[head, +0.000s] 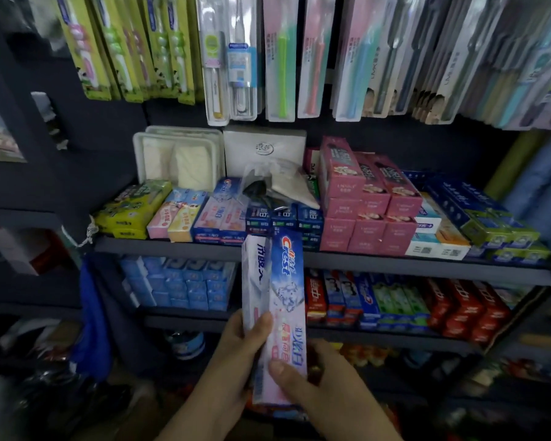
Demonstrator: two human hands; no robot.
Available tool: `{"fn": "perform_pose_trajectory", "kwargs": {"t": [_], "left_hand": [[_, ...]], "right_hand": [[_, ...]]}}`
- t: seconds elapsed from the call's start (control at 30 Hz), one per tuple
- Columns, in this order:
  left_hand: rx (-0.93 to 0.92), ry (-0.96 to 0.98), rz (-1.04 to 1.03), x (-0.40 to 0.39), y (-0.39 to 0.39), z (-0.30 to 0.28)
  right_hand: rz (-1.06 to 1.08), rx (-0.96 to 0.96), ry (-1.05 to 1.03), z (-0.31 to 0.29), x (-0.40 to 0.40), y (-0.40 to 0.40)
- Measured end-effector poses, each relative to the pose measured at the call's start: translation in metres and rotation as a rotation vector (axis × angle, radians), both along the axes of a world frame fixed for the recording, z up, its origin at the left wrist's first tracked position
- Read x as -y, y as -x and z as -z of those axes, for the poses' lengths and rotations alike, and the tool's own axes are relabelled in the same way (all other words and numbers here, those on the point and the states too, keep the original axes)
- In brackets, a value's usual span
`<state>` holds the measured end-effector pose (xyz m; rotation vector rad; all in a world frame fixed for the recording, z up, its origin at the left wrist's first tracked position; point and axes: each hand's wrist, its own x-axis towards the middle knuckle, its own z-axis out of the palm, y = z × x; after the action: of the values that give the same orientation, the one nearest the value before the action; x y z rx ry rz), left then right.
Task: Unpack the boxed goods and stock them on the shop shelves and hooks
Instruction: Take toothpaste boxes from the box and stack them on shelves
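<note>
A long Crest toothpaste box (283, 291), blue at the top and pink at the bottom, stands upright in front of the shelves. Both hands grip its lower half: my left hand (236, 354) wraps the left side with the thumb on the front, and my right hand (315, 380) holds the bottom right with the thumb across the face. Its top end reaches the front edge of the upper shelf (172, 248). Matching Crest boxes (223, 211) lie on that shelf just left of the box's top.
The upper shelf holds rows of toothpaste boxes: yellow-green (131, 208), dark blue (283, 218), pink stacks (369, 205). A clear plastic bag (268, 183) lies on them. Boxes on the lower shelf (395, 300) are blue, green and red. Toothbrush packs (280, 58) hang above.
</note>
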<state>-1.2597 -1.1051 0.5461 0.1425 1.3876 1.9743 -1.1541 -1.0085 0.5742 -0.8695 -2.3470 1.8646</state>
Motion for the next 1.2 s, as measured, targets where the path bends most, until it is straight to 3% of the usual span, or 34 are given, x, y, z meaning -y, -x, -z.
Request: {"fn": "perform_pose_trajectory", "kwargs": {"t": [0.13, 0.5, 1.2], "left_hand": [[0.067, 0.047, 0.018, 0.001, -0.018, 0.024], [0.173, 0.261, 0.102, -0.014, -0.048, 0.059], [0.230, 0.333, 0.147, -0.025, -0.050, 0.077]], "right_hand": [[0.090, 0.066, 0.086, 0.025, 0.004, -0.020], [0.456, 0.002, 0.434, 0.069, -0.009, -0.082], [0.543, -0.078, 0.374, 0.131, -0.089, -0.109]]}}
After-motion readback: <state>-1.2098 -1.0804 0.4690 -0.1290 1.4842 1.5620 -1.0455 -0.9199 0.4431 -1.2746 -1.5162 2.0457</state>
